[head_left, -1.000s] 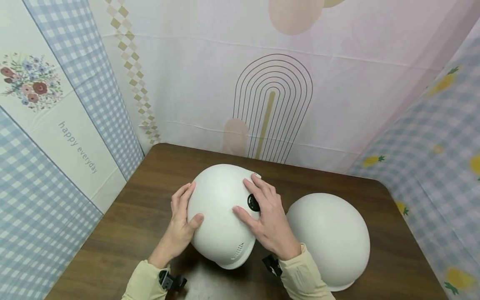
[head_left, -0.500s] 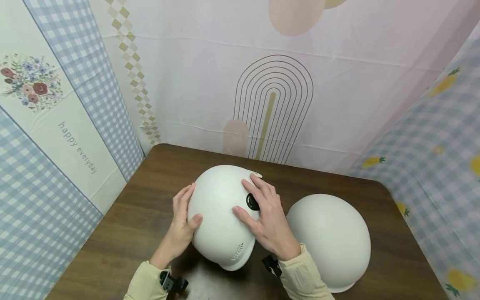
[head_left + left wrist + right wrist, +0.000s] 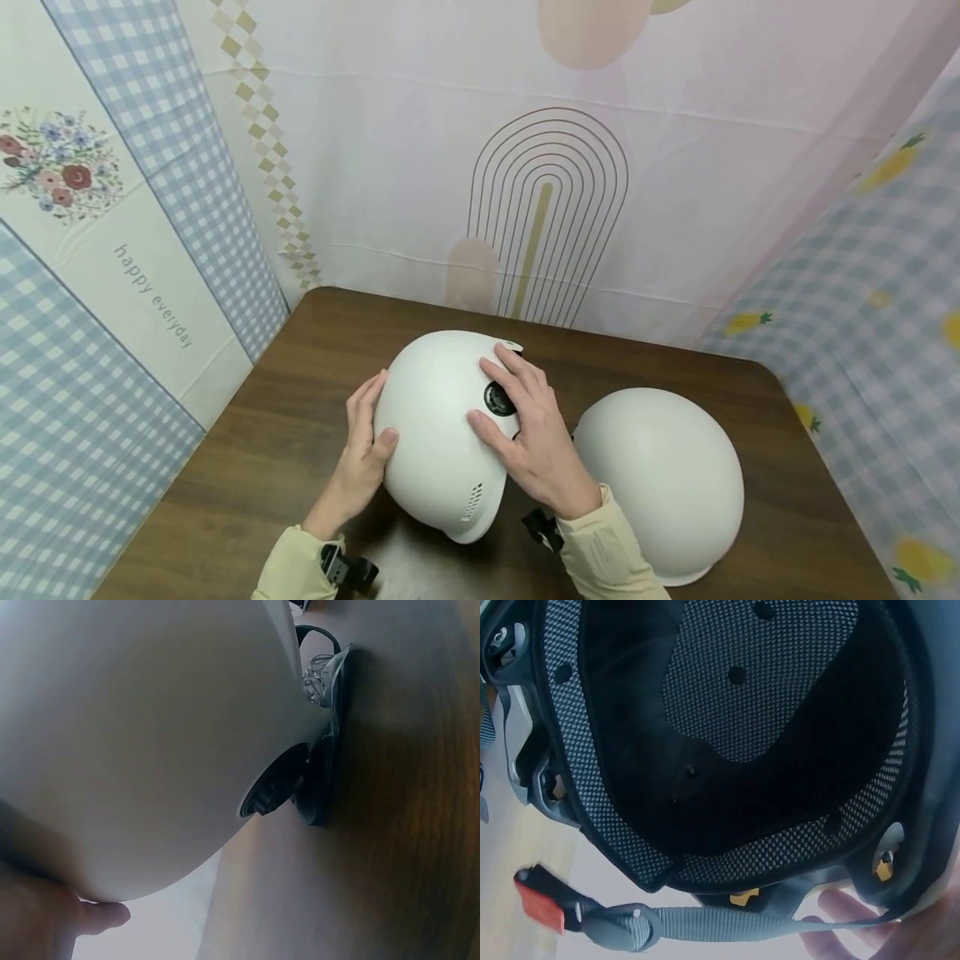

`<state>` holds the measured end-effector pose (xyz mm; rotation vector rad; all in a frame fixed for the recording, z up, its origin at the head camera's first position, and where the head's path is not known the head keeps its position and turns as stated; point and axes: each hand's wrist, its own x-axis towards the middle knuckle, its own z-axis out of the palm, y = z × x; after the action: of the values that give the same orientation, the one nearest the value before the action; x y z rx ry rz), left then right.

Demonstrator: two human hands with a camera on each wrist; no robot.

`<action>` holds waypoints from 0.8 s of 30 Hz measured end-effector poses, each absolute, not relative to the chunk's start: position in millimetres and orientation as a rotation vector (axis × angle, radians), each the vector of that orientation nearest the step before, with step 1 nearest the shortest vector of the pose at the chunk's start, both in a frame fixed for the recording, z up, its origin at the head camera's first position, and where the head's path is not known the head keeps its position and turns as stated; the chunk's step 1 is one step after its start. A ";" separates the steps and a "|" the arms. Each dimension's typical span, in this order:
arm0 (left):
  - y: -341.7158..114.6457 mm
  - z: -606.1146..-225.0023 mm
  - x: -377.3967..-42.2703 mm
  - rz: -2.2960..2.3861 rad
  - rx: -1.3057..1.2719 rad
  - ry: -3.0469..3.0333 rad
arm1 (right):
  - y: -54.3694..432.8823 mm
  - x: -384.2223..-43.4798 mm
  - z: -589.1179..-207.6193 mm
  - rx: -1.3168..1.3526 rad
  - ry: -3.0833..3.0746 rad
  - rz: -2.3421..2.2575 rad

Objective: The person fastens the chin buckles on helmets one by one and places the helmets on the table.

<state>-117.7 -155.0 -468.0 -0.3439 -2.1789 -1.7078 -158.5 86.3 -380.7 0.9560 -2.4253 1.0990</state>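
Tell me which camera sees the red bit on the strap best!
The right wrist view, because the red bit is in plain sight at the lower left, at the end of the grey strap. The head view shows the held helmet from outside but no red bit; the left wrist view shows none either.

Between your left hand (image 3: 363,458) and right hand (image 3: 534,440) you have a smooth white helmet (image 3: 438,425) tilted, its opening (image 3: 667,780) turned toward your right, with a round black disc (image 3: 499,399) and slanted vent slots (image 3: 472,502) outside, dark mesh-faced padding (image 3: 727,682) inside, and a grey strap (image 3: 720,924) ending in a red tab (image 3: 540,904).
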 end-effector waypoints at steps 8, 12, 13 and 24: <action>-156.1 -472.4 -117.6 -1.762 -0.356 -2.156 | 88.1 -158.6 -380.9 0.963 -2.428 1.139; -155.6 -476.3 -117.3 -1.801 -0.353 -2.138 | 88.2 -158.1 -381.2 0.963 -2.428 1.163; -155.2 -477.2 -117.2 -1.806 -0.352 -2.134 | 88.1 -157.8 -381.2 0.961 -2.430 1.170; -171.8 -468.8 -115.8 -1.733 -0.380 -2.254 | 83.5 -156.6 -375.1 0.948 -2.488 1.222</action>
<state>-115.8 -171.8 -468.8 -0.3799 -2.2541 -1.7331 -156.6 83.5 -375.1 0.9483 -2.4876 1.2220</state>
